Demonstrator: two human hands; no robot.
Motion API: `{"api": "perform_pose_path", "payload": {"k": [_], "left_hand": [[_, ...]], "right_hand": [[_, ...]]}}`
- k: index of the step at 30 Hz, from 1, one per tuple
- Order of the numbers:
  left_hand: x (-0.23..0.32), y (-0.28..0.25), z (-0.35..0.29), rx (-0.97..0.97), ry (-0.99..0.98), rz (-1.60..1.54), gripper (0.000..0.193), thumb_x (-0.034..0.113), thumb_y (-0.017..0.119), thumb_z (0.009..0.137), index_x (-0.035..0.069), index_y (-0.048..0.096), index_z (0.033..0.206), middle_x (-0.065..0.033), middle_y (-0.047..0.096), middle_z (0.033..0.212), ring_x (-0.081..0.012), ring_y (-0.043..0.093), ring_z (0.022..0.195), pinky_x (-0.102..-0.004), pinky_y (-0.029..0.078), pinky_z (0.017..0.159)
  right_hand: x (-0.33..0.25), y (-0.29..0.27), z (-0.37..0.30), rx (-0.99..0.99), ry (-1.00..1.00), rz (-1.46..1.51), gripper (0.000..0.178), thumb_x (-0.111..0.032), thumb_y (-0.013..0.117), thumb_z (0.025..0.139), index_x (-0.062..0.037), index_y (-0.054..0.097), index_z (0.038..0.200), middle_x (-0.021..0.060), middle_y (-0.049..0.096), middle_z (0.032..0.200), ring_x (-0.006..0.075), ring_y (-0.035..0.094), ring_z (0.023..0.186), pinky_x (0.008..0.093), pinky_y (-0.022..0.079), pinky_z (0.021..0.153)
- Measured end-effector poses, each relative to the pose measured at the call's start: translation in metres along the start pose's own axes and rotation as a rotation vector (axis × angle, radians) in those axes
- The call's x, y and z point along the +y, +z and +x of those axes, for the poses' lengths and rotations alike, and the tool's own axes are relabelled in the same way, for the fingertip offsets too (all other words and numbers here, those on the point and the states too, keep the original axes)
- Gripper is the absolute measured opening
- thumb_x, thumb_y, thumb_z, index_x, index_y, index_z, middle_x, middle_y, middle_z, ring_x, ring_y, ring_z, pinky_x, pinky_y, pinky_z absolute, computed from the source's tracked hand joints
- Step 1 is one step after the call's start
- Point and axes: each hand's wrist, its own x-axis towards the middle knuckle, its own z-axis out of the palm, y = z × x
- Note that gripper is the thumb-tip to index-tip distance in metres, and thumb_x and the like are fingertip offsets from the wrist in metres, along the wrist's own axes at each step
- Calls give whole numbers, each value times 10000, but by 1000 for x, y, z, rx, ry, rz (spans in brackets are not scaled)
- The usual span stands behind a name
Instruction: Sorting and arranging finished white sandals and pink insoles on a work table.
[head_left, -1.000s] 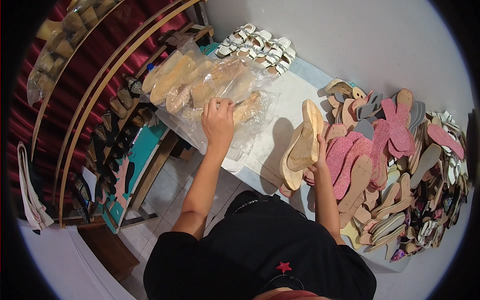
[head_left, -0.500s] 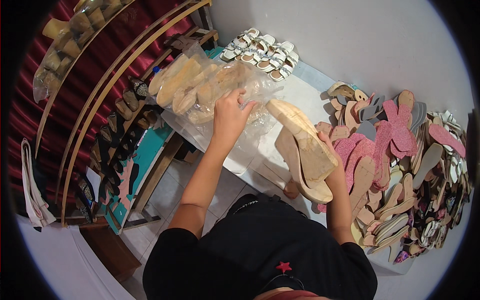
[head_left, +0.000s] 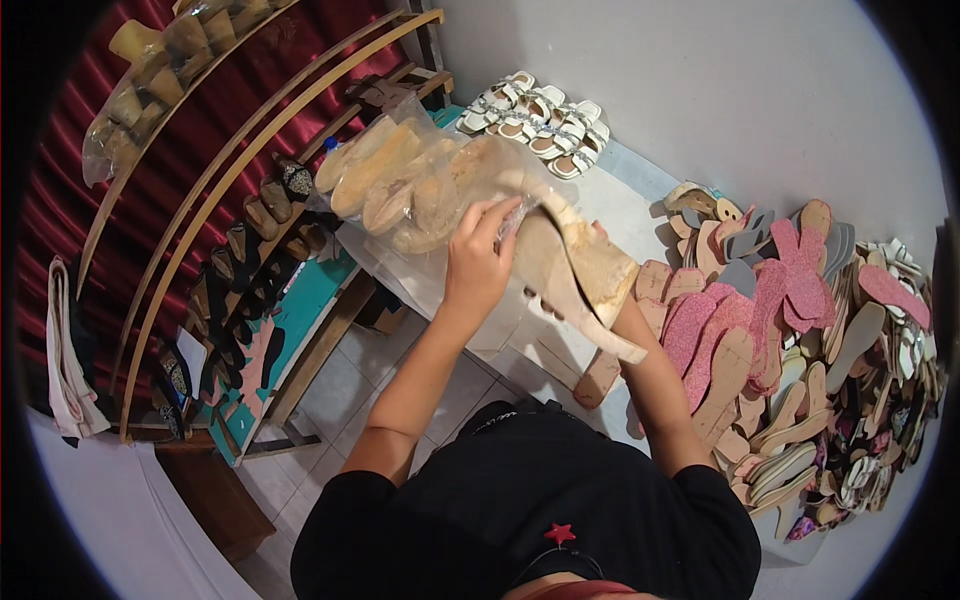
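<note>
A pair of pale wooden wedge shoe soles (head_left: 603, 278) is held together in my right hand (head_left: 630, 322), which is largely hidden behind them; a few fingertips show at their edges. Their front ends reach into the mouth of a clear plastic bag (head_left: 515, 170). My left hand (head_left: 480, 258) pinches the bag's edge with bent fingers, close beside the soles. More wooden soles (head_left: 372, 172) lie inside the bag on the white table (head_left: 625, 190).
White strapped sandals (head_left: 540, 115) stand at the table's back. Pink glitter and tan insoles (head_left: 730, 325) pile up on the right, by the wall. At left are a curved wooden rack (head_left: 225, 150) and a teal shelf (head_left: 285, 345) holding dark shoes.
My right hand has brought the soles left and tilted them, their front ends now at the bag's mouth. My left hand has moved slightly right and down and closed on the bag's edge.
</note>
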Motion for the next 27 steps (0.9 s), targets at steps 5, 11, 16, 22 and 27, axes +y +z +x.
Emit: {"api": "perform_pose_path", "payload": {"k": [5,11,16,22,27], "left_hand": [[-6,3,-30,19,-131,87,337,-66,506,645,2,536,974,-141,485,880,-276,518,759,-331,427,607],[-21,-3,-45,129,-128,404,183,-28,497,696,-18,517,877,-148,481,848,-294,514,725,-344,422,603],[-2,0,-49,70,-114,57,69,16,482,773,-12,495,835,-144,495,743,-292,508,628,-347,405,562],[-12,-4,-60,181,-127,13,95,8,499,760,-13,474,850,-148,499,733,-272,507,611,-334,406,548],[-14,-10,-64,160,-126,-8,147,15,540,724,10,492,863,-115,514,663,-254,515,583,-319,406,524]], "right_hand": [[-2,-28,16,31,-95,510,626,-499,381,798,-19,331,1196,275,399,1063,359,517,868,472,461,741],[-2,-42,43,130,-333,636,508,-423,379,821,-36,388,1150,187,403,1100,311,492,933,459,389,873],[13,-63,71,319,-703,267,537,-524,284,783,-128,446,1106,88,507,1061,265,489,968,430,365,886],[30,-56,85,489,-620,265,665,-613,230,747,-144,392,1189,74,442,1171,256,442,1041,410,347,893],[41,-70,74,651,-605,46,640,-577,245,779,-136,326,1234,79,396,1213,258,390,1093,404,310,921]]}}
